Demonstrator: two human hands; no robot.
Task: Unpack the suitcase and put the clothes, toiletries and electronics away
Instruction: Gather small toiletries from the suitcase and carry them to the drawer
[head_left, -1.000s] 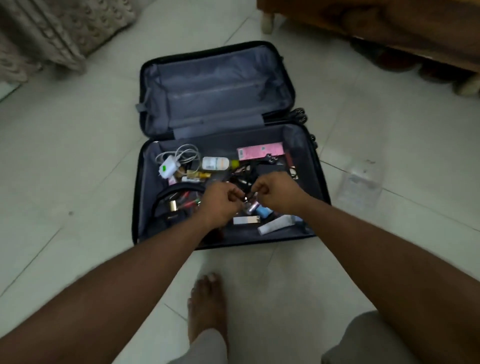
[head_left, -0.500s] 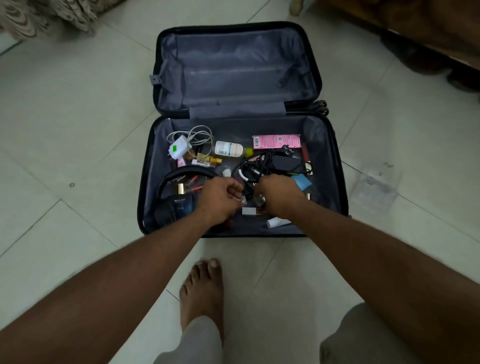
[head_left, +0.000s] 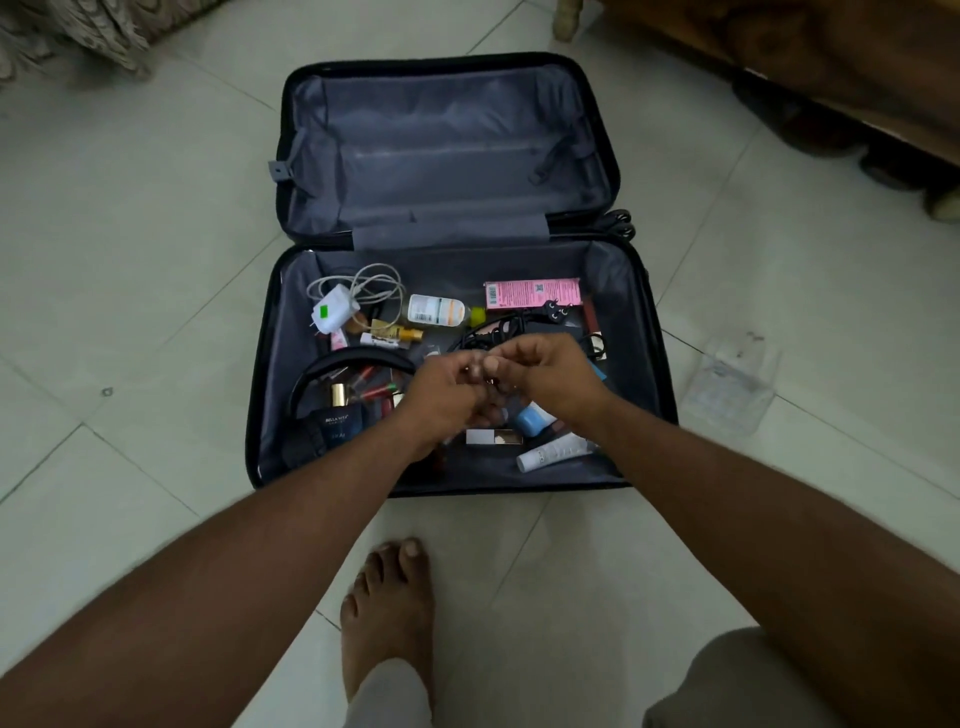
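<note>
Head view: a single wide-angle look down at a tiled floor (head_left: 130, 218).
Suitcase (head_left: 270, 364): lies open at frame centre; the lid half toward the top shows bare grey lining, the lower half holds the loose items.
Left hand (head_left: 441, 400): at mid-frame over the lower half, fingers curled inward and meeting the right hand's; whatever small thing sits between them is too hidden to name.
Right hand (head_left: 558, 376): just right of the left hand, fingertips drawn together as if pinching; I cannot tell what it holds.
Readable writing: a dark blue box (head_left: 340, 423) at lower left of the case reads "BELLA VITA"; smaller print beneath is illegible.
Pink carton (head_left: 530, 293): upper right of the lower half, barcode and a square code visible, text too small to read.
Clear bottle (head_left: 441, 310): lying on its side, yellow cap, printed label unreadable.
White charger (head_left: 332, 310): upper left of the lower half, green sticker, coiled white cable (head_left: 371, 283) behind it.
Headphones (head_left: 343, 364): black band arching around the blue box.
White tube (head_left: 553, 453): lower right, lying flat, print unreadable.
Clear plastic case (head_left: 727, 387): on the floor, right of the suitcase.
Bare foot (head_left: 387, 613): bottom centre.
</note>
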